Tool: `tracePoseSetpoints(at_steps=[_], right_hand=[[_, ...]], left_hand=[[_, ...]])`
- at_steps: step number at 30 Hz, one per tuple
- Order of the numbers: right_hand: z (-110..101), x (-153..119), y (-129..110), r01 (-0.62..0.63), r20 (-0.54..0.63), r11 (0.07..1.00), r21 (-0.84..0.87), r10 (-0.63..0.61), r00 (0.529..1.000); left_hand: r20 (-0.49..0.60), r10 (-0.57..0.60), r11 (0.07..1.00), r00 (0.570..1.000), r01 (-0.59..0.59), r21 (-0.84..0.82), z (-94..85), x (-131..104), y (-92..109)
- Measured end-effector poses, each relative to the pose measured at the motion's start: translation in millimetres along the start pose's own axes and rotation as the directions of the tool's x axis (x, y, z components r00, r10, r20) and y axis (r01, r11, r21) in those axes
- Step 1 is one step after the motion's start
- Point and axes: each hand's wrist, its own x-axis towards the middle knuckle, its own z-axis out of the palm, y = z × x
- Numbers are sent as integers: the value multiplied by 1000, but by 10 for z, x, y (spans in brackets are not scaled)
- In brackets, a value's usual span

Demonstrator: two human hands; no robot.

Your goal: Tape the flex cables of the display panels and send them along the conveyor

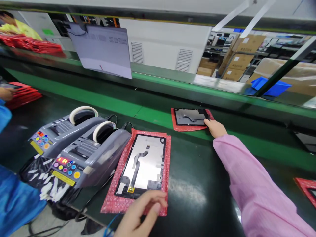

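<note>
A flat display panel, silver-backed with a dark ribbon cable and a yellow tab, lies on a red bubble-wrap bag in front of me. My left hand is over its lower edge, fingers loosely bent, thumb apart, nothing visible between them. Farther off on the right, a second display panel rests on another red bubble-wrap bag. My right hand, in a pink sleeve, reaches out and pinches this panel's right edge. The fingertips are partly hidden there.
Two grey tape dispensers with lit displays stand left of the near panel. Tape scraps hang below them. A co-worker's blue sleeve is at left. A monitor hangs above the green belt. Another red bag lies far right.
</note>
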Motion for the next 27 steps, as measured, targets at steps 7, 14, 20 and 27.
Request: tracePoseSetpoints(at_steps=[7,14,20,27], right_hand=[[-447,-521,-397,41,-223,999,16,-36,974],[-574,-2254,-1187,272,-417,939,210,-166,894],[-435,-3121,-690,18,-221,675,738,215,951],[56,-3589,-54,-218,84,136,966,633,769]], left_hand=[[260,-85,737,962,236,-633,854,776,86],[122,-174,653,977,207,-729,1317,1001,167],[33,-302,820,953,278,-500,1241,985,9],[-18,-250,966,968,248,-70,930,903,-136]])
